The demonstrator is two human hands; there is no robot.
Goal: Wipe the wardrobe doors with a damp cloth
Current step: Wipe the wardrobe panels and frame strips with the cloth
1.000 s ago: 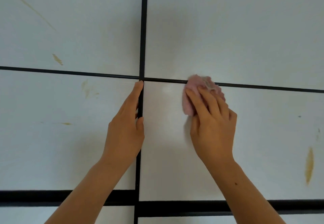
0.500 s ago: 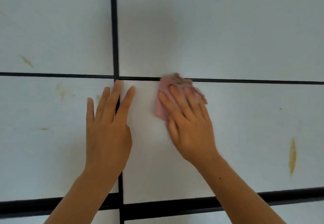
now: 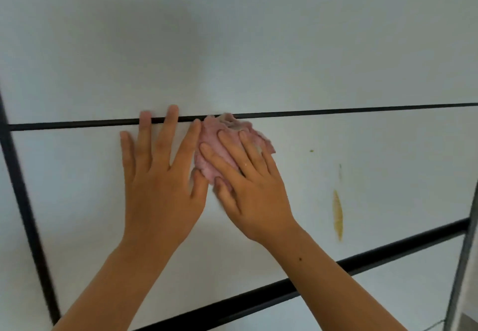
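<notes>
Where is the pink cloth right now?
In the head view the pink cloth sits near the middle, pressed on the white door under the right hand, its top reaching the thin black line, right beside the left hand.

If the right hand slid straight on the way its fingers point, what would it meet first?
Probably the black strip just above the pink cloth under the right hand; the left hand lies so close beside that its forefinger might be brushed first.
</notes>
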